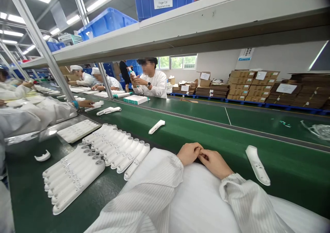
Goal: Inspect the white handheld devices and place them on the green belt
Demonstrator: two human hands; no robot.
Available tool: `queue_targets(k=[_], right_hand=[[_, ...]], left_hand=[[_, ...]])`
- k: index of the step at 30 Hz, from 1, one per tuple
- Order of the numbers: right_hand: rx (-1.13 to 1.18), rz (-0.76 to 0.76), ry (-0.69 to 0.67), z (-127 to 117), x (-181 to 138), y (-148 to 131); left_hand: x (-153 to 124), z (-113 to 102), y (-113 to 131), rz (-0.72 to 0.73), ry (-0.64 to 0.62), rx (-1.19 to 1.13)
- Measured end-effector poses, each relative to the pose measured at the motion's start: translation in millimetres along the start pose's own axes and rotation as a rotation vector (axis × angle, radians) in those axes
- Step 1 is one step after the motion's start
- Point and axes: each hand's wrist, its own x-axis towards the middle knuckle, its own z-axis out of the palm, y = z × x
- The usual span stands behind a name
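My left hand (189,153) and my right hand (213,162) rest together at the near edge of the green conveyor belt (206,130), fingers curled and touching each other; nothing shows in them. Both arms wear white striped sleeves. A white plastic thermometer shell (257,165) lies on the belt just right of my right hand. Left of my left hand, two rows of several white shells (121,148) (73,176) lie side by side on the bench. Another single white device (156,126) lies on the belt further out.
A small curved white part (42,156) and a white tray (78,130) sit at the left. Co-workers in white coats work at the left and across the belt (152,81). A metal shelf (196,23) with blue bins hangs overhead. Stacked cardboard (252,85) lines the far wall.
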Motion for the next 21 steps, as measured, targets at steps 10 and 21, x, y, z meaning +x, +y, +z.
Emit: queue_targets(k=[10, 21], right_hand=[[0.008, -0.021, 0.004, 0.4, 1.1, 1.5], [0.104, 0.034, -0.015, -2.1, -1.0, -1.0]], left_hand=[[3.6, 1.8, -6.5, 0.022, 0.075, -0.021], [6.7, -75.6, -62.4, -0.622, 0.607, 0.167]])
